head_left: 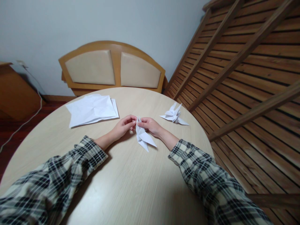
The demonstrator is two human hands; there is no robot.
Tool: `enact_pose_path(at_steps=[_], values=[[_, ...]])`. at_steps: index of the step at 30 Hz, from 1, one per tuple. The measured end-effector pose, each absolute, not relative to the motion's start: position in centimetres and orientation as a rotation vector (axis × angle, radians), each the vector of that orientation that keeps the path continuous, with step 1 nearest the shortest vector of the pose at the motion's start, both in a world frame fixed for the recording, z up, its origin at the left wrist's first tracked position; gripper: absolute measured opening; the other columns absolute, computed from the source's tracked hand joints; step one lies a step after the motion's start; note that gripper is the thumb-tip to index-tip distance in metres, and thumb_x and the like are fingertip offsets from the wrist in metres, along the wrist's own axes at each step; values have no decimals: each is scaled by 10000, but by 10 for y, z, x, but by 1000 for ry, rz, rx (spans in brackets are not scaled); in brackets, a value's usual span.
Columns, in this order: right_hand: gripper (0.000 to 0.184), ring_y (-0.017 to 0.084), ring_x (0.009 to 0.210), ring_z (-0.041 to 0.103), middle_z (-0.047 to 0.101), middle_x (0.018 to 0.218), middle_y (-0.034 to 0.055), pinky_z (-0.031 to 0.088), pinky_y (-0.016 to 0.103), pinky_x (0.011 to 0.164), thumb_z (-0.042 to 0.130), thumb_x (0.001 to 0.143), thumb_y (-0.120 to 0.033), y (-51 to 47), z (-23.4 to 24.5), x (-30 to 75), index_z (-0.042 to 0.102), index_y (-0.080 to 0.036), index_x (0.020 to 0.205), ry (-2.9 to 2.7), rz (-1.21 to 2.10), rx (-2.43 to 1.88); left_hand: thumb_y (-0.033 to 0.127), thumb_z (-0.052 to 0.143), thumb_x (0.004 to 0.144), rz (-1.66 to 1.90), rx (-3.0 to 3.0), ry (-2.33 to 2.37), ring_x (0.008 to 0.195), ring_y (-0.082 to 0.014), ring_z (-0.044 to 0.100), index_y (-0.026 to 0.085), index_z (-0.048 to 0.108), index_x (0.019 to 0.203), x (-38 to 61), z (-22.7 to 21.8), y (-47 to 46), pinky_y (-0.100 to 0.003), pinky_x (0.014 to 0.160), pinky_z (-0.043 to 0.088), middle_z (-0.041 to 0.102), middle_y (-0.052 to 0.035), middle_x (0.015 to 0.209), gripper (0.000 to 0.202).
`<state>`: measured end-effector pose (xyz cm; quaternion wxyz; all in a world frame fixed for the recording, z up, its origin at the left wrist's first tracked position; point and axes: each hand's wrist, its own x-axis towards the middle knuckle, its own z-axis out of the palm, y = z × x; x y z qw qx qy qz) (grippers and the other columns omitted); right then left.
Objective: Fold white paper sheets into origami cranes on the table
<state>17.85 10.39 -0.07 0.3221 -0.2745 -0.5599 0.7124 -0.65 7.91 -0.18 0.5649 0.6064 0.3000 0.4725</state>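
The folded paper [142, 136] was over the middle of the round table [122, 187], its long axis running from the far end, between my hands, toward the table's near side with a slight slant right. Most of it reached toward me from the grip. My right hand [151, 125] overlapped it, thumb and fingers pinching that far end; my left hand [125, 126] met its left edge, though I couldn't tell whether it pinched too. The paper was white, creased, with long pointed flaps splayed apart. Toward the table's right edge lay another folded figure [174, 115]; at its far left, white sheets [91, 109].
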Motion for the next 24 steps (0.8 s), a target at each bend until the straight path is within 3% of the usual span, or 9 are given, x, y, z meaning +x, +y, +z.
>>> enact_pose_path(at_steps=[5,17,24], values=[[401,85,543,502,654,680,-9,338,213,502,863,646,-420,106,-4,179,679,-137,862,-1440,1856,-779,269,697,809,1111,1452,710,613,-104,505,164,626,939,-6,1,78,-244,575,404,579,14,726,182],[357,121,620,600,700,722,23,435,230,577,825,710,-447,106,-4,178,693,-144,845,-1448,1873,-694,309,705,825,1123,1451,682,595,-104,506,166,630,931,-6,0,80,-231,537,396,578,16,693,194],[362,108,604,589,717,763,34,429,225,566,813,725,-462,107,-6,178,701,-141,846,-1444,1887,-671,313,696,825,1115,1418,694,592,-104,506,178,633,944,-6,0,79,-230,533,398,583,19,696,191]])
